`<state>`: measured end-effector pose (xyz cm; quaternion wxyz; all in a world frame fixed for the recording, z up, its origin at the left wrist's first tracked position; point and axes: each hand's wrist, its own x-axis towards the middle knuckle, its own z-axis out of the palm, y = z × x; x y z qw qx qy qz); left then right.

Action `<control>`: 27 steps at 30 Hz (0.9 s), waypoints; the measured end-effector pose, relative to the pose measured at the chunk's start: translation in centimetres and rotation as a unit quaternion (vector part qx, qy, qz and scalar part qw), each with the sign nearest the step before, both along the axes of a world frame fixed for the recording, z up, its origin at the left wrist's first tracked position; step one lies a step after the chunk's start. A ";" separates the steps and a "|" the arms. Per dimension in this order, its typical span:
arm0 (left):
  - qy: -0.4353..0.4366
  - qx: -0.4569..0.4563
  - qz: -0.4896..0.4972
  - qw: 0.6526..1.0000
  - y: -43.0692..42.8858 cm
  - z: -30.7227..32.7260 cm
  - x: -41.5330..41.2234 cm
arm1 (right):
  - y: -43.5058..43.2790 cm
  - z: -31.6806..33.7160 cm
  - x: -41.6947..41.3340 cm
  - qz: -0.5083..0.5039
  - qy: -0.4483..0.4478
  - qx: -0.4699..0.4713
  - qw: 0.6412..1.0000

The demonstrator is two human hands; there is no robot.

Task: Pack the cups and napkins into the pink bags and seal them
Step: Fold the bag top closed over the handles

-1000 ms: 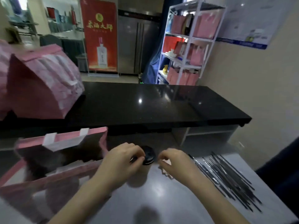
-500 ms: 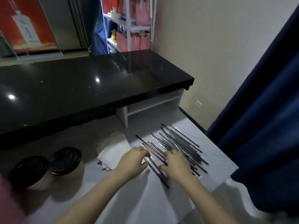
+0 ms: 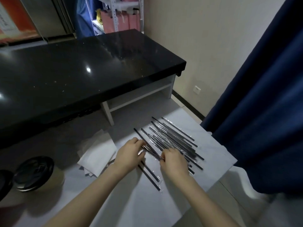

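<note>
- One wrapped straw (image 3: 152,152) is held up a little between both hands, over the white table (image 3: 147,208).
- Its far end is pinched by the left hand (image 3: 129,154). The fingers are curled close together around it.
- Its near end is pinched by the right hand (image 3: 173,163). These fingers are bent in tight too.
- A pile of straws (image 3: 175,138) is spread on the table, just past the right hand. Each one is wrapped in clear plastic.
- The napkins (image 3: 98,154) are laid flat in a small stack, just beside the left hand.
- A cup (image 3: 35,172) with a black lid is stood upright to the left of the napkins, a little apart from them.
- A second cup (image 3: 5,183) is seen only partly at the left edge, just beside the first one.
- The pink bags (image 3: 122,22) are kept far back on a white shelf (image 3: 114,15), behind the black counter (image 3: 82,71).
- A blue curtain (image 3: 262,95) is hung on the right.
</note>
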<state>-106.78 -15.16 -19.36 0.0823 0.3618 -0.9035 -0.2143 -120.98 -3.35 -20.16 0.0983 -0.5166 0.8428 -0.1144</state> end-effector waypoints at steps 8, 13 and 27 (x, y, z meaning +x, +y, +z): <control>0.042 -0.103 0.037 0.993 -0.9 0.6 0.4 | 2.7 1.0 -2.6 -0.013 -0.124 -0.055 0.991; 0.066 -0.025 0.019 0.997 -1.5 0.8 1.1 | 3.8 1.9 -3.1 0.016 -0.155 -0.071 0.985; 0.115 -0.037 -0.032 0.992 0.1 5.4 9.4 | -0.4 7.6 5.2 0.124 -0.273 -0.118 0.947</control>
